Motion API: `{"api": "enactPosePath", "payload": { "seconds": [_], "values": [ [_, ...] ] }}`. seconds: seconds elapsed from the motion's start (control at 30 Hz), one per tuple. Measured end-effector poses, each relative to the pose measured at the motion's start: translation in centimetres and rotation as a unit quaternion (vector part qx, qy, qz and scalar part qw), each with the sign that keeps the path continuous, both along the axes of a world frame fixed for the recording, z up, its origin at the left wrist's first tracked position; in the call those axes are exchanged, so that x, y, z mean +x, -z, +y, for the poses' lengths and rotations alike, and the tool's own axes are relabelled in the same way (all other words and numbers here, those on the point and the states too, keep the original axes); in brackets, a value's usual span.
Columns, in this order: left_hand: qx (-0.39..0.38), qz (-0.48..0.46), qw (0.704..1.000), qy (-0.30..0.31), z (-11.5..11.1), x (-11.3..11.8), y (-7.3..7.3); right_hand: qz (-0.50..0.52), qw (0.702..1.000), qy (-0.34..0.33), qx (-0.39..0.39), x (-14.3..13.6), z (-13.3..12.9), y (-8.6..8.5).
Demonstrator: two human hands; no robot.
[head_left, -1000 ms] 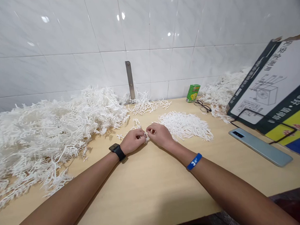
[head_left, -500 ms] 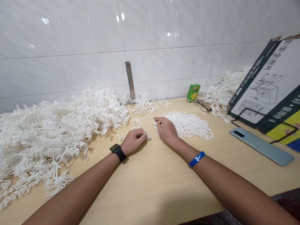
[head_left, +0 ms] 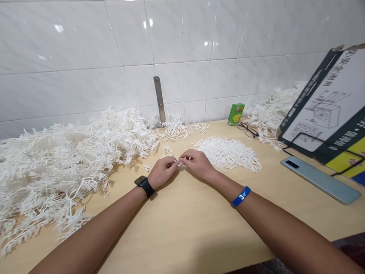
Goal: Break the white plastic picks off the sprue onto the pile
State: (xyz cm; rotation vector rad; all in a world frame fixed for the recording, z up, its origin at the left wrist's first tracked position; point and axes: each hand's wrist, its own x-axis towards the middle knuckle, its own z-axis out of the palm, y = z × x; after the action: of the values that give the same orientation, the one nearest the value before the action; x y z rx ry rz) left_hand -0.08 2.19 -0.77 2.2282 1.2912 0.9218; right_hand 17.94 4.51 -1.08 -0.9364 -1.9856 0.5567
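My left hand (head_left: 162, 171), with a black watch at the wrist, is closed on a small white branched piece (head_left: 179, 163) near the middle of the table. Fingertips pinched at the same piece, my right hand (head_left: 197, 164) meets it from the right; a blue band circles that forearm. Just right of my right hand lies a flat pile of short white bits (head_left: 230, 153). A large heap of white branched pieces (head_left: 64, 161) covers the table's left side. A few loose white sprigs (head_left: 167, 150) rest behind my left hand.
A small white cluster (head_left: 176, 129) lies by a metal strip (head_left: 160, 99) against the tiled wall. At the right are a green box (head_left: 236, 114), glasses (head_left: 247, 130), another white heap (head_left: 271, 110), a phone (head_left: 320, 179), a black wire frame (head_left: 326, 144) and a large carton (head_left: 327, 106).
My right hand has moved left from the edge of the flat pile to my left hand, and its fingers have closed on the white piece. My left hand has stayed nearly still.
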Motion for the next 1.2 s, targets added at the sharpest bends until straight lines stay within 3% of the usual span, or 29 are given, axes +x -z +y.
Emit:
{"api": "enactPosePath", "payload": {
  "seconds": [0.27,0.6,0.8,0.97,1.07,1.2],
  "values": [
    [0.001,0.025,1.0,0.01,0.1,-0.1,0.1,-0.047,0.999,-0.002,-0.012,-0.1,0.0,0.2],
    [0.001,0.057,0.998,0.023,-0.2,0.1,-0.1,-0.118,0.992,0.051,0.014,-0.6,-0.4,0.4],
    [-0.026,0.04,0.997,0.059,-0.5,0.2,-0.2,-0.112,0.98,0.162,0.042,0.7,0.7,0.1],
    [-0.019,0.021,1.0,-0.004,-0.4,0.2,-0.3,-0.106,0.97,0.208,0.065,2.2,1.8,0.0],
    [-0.016,0.006,1.0,-0.017,-0.3,0.2,-0.3,-0.056,0.982,0.169,0.057,1.9,1.4,-0.1],
    [-0.025,-0.013,0.999,-0.025,-0.2,0.1,-0.1,-0.019,1.0,0.006,0.018,0.9,0.3,-0.4]
  ]
}}
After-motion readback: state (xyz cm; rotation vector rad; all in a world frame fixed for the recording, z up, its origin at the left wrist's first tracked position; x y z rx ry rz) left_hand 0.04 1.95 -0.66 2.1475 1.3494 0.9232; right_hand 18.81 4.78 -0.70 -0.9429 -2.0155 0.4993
